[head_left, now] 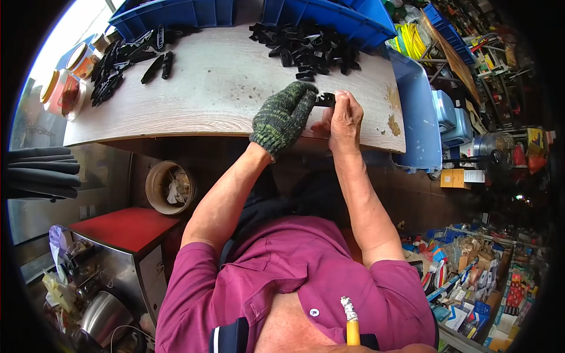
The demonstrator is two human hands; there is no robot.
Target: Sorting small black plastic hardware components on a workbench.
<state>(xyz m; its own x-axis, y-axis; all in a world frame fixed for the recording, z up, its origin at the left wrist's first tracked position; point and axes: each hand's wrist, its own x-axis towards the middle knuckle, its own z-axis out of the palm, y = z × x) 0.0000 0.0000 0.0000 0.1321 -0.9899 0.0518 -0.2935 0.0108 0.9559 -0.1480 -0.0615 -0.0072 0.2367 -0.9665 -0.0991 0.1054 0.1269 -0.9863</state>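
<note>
Many long black pieces point(118, 65) at left on the tabletop point(206, 97). Next to the right, left hand point(286, 113) in a dark green knitted glove point(271, 128), fingers bent together and reaching rightward; cannot tell whether gripping or merely touching. Farther back, a heap of short black pieces point(312, 47), just beyond the gloved fingertips. Then 1 small black part point(325, 100), held over the tabletop's near side. Lies just right of the glove, between the 2 hands. Runs its long axis roughly left to right, from hand to hand. Points its left end at the gloved fingertips, its right end into the bare right hand point(346, 120), nearer of the 2, pinching that end between thumb and fingers. No telling front from back. Farther right, beside the tabletop, a blue tub point(419, 112).
</note>
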